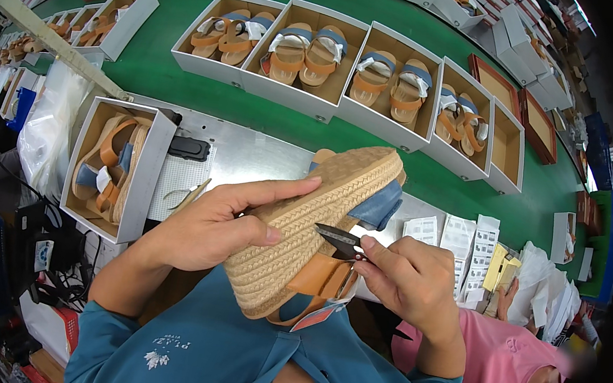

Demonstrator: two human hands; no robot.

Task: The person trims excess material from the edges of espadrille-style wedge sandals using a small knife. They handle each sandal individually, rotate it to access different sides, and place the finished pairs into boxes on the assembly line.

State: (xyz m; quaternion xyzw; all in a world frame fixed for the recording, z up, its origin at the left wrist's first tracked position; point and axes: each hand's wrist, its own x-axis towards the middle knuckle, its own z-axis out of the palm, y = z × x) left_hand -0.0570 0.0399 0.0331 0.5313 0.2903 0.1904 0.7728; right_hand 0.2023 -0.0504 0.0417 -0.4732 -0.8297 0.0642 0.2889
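Note:
A wedge sandal (292,240) with a braided rope sole, a tan strap and a blue upper band is tilted on its side in front of my chest. My left hand (221,219) is closed around its sole, thumb and forefinger pressed along the braid. My right hand (414,283) grips dark-bladed thread snips (337,237), their tips at the braided side between the blue band and the tan strap. Whether the tips touch a thread is too small to tell. A red and white tag (319,316) hangs by the tan strap.
An open white box (138,189) with similar sandals stands left, near a hand tool (192,195) and a black object (189,148). Boxed sandals line the green conveyor (147,77) beyond. Label sheets (458,236) lie right, where a person in pink (493,363) sits close.

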